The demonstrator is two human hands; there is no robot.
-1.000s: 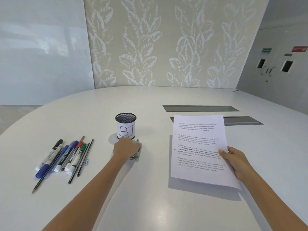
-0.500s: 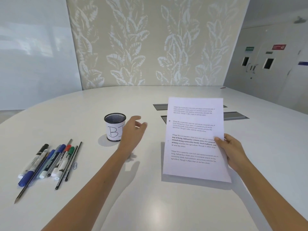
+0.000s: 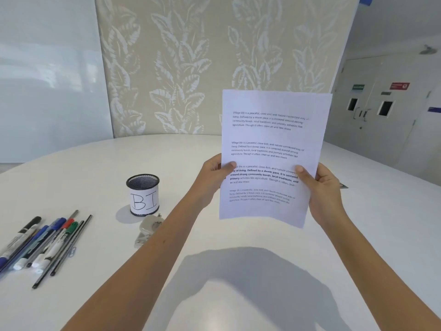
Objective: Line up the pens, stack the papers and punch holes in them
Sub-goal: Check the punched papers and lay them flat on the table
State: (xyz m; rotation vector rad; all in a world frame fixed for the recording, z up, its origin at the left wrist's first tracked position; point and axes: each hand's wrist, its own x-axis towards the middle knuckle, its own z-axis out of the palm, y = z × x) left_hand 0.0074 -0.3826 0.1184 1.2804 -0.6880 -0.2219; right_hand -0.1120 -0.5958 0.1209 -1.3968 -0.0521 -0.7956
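Head view: the printed papers (image 3: 274,149) are held upright in the air above the white table (image 3: 238,295), clear of its surface, their text facing the person. The left hand (image 3: 212,174) grips the left edge, thumb pressed on the front of the sheet and fingers behind it; the right hand (image 3: 321,185) clasps the right edge the same way, thumb on the print. How many sheets there are cannot be told, since only the front page shows. Below the papers a broad shadow falls on the tabletop. To the left of the left forearm a small grey hole punch (image 3: 148,229) lies on the table, partly hidden by the arm, just in front of a black mesh pen cup (image 3: 143,194) wrapped in a white label marked "BI". Farther left, well apart from the papers, the pens (image 3: 45,242) lie side by side in a slanted row: markers with black, blue, red and green caps, with thin dark pencils beside them. A leaf-patterned wall panel (image 3: 191,68) stands behind the table.
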